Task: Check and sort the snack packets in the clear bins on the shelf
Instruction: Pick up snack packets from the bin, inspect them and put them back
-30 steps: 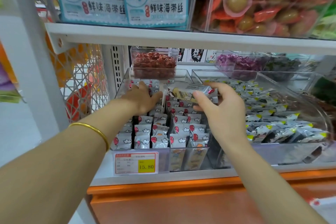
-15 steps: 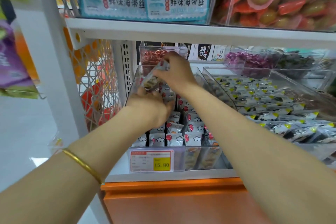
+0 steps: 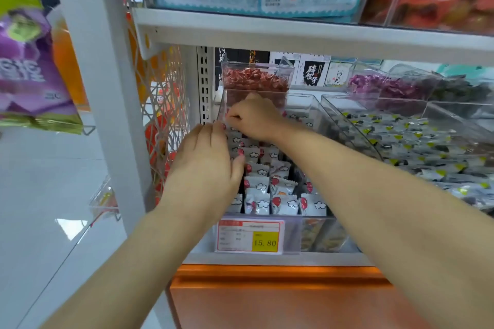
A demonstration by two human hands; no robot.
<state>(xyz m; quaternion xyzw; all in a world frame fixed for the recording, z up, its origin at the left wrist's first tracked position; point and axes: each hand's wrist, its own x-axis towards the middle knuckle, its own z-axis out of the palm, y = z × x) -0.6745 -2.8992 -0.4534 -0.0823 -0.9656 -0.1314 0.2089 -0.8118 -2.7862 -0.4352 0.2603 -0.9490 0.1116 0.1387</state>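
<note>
A clear bin on the shelf holds rows of small white snack packets printed with red balloons and clouds. My left hand lies with straight fingers against the packets along the bin's left side, thumb touching one. My right hand reaches across to the bin's back left corner. Its fingers are curled downward, pinching a snack packet that the hand mostly hides.
To the right, a second clear bin holds grey packets with yellow corners. A small clear box of red snacks stands behind. The upper shelf hangs low overhead. A price tag fronts the bin. Purple bags hang at left.
My right hand carried the packet from mid-bin to the back left corner and lowered it among the rows. My left hand shifted to the bin's left side and flattened.
</note>
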